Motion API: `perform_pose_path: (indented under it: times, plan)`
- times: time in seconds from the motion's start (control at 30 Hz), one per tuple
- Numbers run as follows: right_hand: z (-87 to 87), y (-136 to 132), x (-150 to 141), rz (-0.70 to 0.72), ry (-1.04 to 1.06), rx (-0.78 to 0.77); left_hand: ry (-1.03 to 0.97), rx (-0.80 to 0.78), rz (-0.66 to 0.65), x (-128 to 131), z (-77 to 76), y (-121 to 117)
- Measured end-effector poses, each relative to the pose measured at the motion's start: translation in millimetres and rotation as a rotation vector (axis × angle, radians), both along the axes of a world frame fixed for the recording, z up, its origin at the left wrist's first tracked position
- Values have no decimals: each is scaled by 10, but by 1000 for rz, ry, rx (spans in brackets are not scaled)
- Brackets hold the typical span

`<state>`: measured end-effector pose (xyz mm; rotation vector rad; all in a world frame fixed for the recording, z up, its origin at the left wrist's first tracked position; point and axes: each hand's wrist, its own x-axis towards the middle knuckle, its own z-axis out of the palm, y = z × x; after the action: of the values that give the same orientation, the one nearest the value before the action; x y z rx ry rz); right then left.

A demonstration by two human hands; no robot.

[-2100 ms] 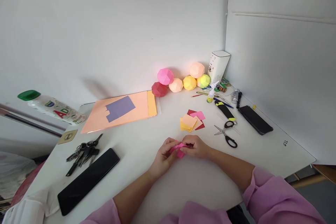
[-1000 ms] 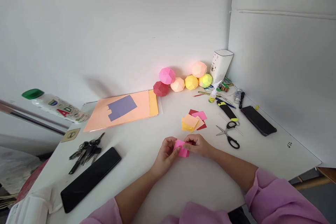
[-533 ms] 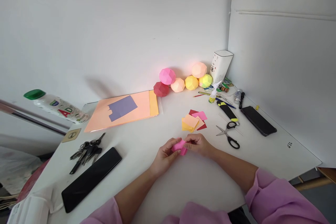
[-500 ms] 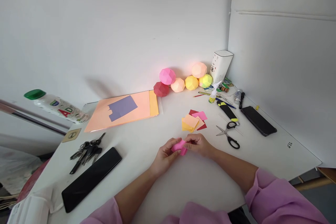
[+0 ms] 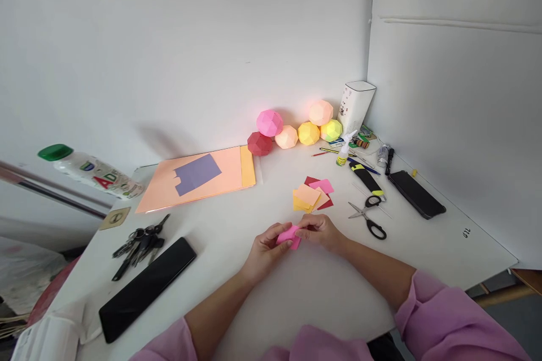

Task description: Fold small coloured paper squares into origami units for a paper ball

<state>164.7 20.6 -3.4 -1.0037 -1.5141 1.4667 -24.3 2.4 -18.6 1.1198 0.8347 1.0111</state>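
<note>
Both hands meet over the white table (image 5: 237, 225) and pinch a small folded pink paper (image 5: 289, 236). My left hand (image 5: 265, 251) grips its left end with thumb and fingers closed. From the right, my right hand (image 5: 320, 233) pinches the other end. A small stack of cut paper squares (image 5: 312, 195), orange, yellow, pink and red, lies just beyond the hands.
Scissors (image 5: 369, 216), a glue bottle (image 5: 342, 152), pens and a phone (image 5: 416, 193) lie at the right. Several paper balls (image 5: 296, 127) and a white box (image 5: 354, 106) sit by the wall. Orange sheets (image 5: 197, 177), keys (image 5: 139, 240), a black case (image 5: 146, 287) and a bottle (image 5: 91, 171) are at the left.
One second ago the pink paper was spread flatter between the hands; now it is folded narrower and pinched closer together. The hands stay in the same spot.
</note>
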Motion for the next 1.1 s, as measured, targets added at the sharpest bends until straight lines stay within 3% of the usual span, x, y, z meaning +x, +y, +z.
perform_pose_path:
  times: [0.27, 0.57, 1.1]
  plan:
    - [21, -21, -10, -79, -68, -2, 141, 26, 41, 28, -9, -38]
    - [-58, -6, 11, -59, -41, -98, 250, 27, 9, 40, 122, -58]
    - [-13, 8, 20, -8, -12, -60, 318, 46, 3, 34, 79, -71]
